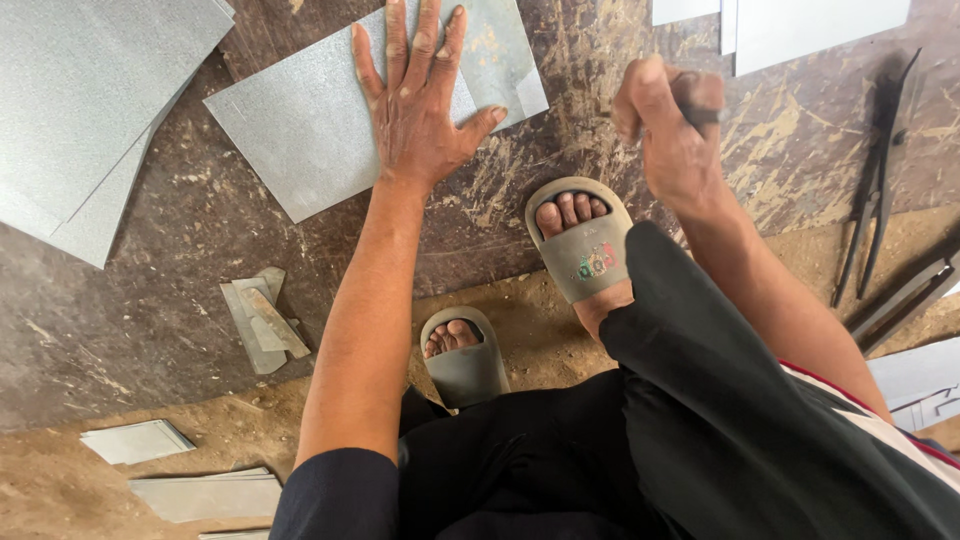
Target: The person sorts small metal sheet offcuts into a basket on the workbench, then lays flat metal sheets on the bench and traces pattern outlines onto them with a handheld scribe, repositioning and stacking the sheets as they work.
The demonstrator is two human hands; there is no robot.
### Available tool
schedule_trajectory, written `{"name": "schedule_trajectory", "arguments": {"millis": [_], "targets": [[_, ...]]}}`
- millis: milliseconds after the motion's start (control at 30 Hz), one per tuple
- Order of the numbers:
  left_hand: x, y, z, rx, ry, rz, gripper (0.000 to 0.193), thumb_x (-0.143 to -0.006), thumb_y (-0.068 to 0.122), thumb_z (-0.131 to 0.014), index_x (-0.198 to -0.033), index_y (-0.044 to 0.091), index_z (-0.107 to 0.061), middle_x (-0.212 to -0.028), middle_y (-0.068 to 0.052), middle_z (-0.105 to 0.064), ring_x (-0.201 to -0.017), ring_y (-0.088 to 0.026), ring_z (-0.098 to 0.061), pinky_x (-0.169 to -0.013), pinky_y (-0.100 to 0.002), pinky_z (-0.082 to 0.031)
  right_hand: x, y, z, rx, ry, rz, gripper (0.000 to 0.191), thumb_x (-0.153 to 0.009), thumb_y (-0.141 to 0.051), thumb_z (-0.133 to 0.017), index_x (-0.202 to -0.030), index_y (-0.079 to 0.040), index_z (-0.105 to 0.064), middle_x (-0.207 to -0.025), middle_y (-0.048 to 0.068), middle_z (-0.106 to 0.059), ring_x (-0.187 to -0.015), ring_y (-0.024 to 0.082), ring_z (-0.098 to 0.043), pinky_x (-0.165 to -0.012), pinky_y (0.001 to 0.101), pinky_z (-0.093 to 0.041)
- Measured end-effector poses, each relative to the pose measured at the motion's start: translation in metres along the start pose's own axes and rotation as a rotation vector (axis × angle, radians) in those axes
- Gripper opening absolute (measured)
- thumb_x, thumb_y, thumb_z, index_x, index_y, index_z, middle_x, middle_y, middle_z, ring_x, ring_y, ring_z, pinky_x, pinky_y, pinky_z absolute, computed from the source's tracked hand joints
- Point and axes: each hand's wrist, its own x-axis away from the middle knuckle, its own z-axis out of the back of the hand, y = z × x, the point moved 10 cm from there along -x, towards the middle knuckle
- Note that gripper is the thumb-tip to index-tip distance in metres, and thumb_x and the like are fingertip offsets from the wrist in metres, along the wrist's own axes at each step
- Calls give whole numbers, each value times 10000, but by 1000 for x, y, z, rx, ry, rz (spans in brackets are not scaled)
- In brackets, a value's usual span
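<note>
Your left hand (420, 110) lay flat, fingers spread wide, palm pressed down on a square metal sheet (320, 130). The sheet was thin, dull grey, with a fine grainy sheen and straight cut edges; it sat tilted on a dark, scarred board (180, 260) whose brown face was scratched and flaked pale in patches.

Your right hand (670, 125) was curled into a closed fist, its grip pressed tight around a thin dark tool (703, 115). Only a short stub of that tool showed past your fingers, so you could not tell its shape or tip. The fist hovered just right of the sheet, above the board and above your sandal.

Your two grey rubber sandals (585, 250) were smooth and rounded, the forward one resting on the board's edge, the other back on sandy, dusty ground.

A stack of larger grey sheets (80, 110) with the same grainy finish fanned out at the far left. A few narrow bent metal offcuts (262, 320) lay on the board near your left forearm. Long dark iron shears (880, 170) lay at the right, slim-bladed and blackened. More pale sheet pieces (205, 495) rested flat on the dirt at lower left.
</note>
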Motion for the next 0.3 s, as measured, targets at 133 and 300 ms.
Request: {"name": "schedule_trajectory", "arguments": {"millis": [133,300], "targets": [[-4,1,3,6,19,-7,966,-907,779,-676,-1651,233,-394,-1722,-13,-253,-1601,-275,-91,-1309,-606,29,10,-13,-11,420,-102,-35,444,-1148,-284,-454,-896,17,-663,-1041,145,-686,-717,171,-577,-579,301,-458],[-2,2,3,8,17,-12,992,-895,758,-730,-1661,235,-378,-1727,-5,-254,-1608,-263,-95,-1316,-604,22,27,17,-5,172,-44,-353,475,-1171,-423,-488,-960,-73,-730,-896,142,-733,-715,166,-664,-674,312,-558]]}}
